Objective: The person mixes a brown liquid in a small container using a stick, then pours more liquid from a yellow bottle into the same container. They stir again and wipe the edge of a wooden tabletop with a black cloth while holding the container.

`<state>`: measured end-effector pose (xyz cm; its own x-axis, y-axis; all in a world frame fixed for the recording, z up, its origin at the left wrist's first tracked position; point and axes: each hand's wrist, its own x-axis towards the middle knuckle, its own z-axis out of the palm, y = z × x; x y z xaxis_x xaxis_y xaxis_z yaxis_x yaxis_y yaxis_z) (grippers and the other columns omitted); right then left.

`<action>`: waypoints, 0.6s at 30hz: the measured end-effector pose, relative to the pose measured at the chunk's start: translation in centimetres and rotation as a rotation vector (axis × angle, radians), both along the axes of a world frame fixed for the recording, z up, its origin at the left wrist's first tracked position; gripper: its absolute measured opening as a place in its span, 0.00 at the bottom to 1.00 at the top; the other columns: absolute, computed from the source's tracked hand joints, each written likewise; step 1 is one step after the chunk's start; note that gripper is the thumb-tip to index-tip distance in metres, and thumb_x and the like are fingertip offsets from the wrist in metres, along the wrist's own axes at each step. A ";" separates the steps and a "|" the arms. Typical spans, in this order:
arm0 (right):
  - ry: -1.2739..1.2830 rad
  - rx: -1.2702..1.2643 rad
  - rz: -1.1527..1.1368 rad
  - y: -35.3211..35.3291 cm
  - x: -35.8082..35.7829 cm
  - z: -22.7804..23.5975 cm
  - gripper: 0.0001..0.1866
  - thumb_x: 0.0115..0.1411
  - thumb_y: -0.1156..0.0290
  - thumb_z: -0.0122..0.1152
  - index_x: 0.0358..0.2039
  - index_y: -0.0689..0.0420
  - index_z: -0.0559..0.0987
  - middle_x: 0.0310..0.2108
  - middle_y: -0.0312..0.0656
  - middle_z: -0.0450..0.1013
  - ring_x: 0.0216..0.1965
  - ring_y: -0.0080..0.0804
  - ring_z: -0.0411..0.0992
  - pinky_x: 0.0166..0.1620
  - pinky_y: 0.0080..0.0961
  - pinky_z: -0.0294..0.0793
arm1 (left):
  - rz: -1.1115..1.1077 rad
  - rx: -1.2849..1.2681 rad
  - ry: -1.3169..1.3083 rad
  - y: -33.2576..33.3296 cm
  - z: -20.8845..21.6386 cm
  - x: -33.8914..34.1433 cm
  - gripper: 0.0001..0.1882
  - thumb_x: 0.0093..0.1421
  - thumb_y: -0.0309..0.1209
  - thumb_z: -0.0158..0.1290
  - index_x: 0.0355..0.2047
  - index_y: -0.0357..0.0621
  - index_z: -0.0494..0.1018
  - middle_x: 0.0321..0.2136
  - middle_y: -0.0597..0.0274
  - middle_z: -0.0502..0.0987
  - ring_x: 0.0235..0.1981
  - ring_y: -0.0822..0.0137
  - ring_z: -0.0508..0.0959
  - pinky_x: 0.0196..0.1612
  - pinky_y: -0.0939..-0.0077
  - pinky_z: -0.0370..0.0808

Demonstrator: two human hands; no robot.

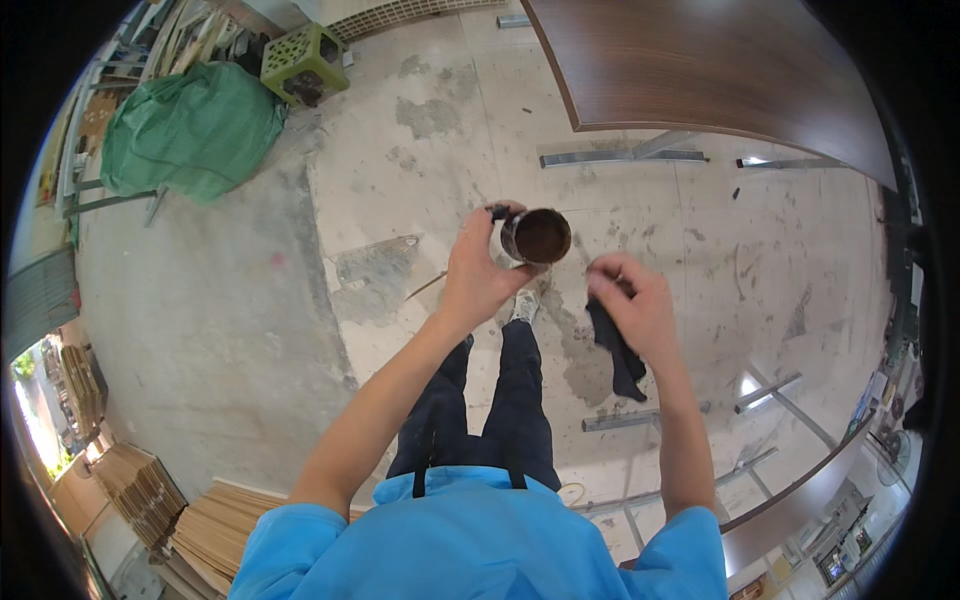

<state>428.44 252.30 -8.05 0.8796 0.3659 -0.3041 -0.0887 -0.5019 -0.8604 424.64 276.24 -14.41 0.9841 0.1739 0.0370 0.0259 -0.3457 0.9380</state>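
Note:
My left hand (475, 268) is wrapped round the side of a small round can (510, 236) and holds it in front of me. The can's open mouth faces up, showing dark brown stuff (541, 238) inside. A small black patch shows at the fingertips by the rim; I cannot make out what it is. To the right of the can, my right hand (632, 298) pinches a black cloth (617, 350), which hangs down from the fingers. That hand is apart from the can.
A dark brown wood-grain board (715, 65) lies raised on metal legs (620, 157) at the far right. More metal stands (785, 400) are at the near right. A green sheet (195, 130) and a green plastic stool (305, 65) sit far left. Stacked cardboard (225, 530) is near left.

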 end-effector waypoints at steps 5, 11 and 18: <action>-0.396 -0.110 -0.209 2.1 6.1 -5.5 0.08 0.67 0.70 0.68 0.44 0.60 0.84 0.35 0.42 0.83 0.31 0.32 0.79 0.37 0.27 0.77 | 0.073 -0.226 0.060 1.4 -3.3 0.6 0.39 0.48 0.25 0.78 0.60 0.44 0.72 0.53 0.62 0.80 0.57 0.65 0.80 0.67 0.60 0.72; -0.632 -0.158 -0.205 3.0 11.6 -10.4 0.08 0.67 0.70 0.69 0.43 0.58 0.85 0.38 0.43 0.84 0.34 0.41 0.81 0.39 0.30 0.80 | 0.121 -0.281 0.142 2.4 -5.0 -2.9 0.38 0.49 0.23 0.76 0.60 0.44 0.71 0.55 0.61 0.80 0.59 0.63 0.80 0.68 0.59 0.71; -0.726 -0.233 -0.145 2.9 13.4 -11.0 0.07 0.66 0.71 0.70 0.43 0.57 0.85 0.38 0.42 0.83 0.34 0.41 0.81 0.38 0.30 0.79 | 0.104 -0.256 0.124 3.5 -6.6 -4.9 0.39 0.49 0.20 0.76 0.60 0.45 0.71 0.56 0.64 0.79 0.59 0.64 0.79 0.69 0.60 0.68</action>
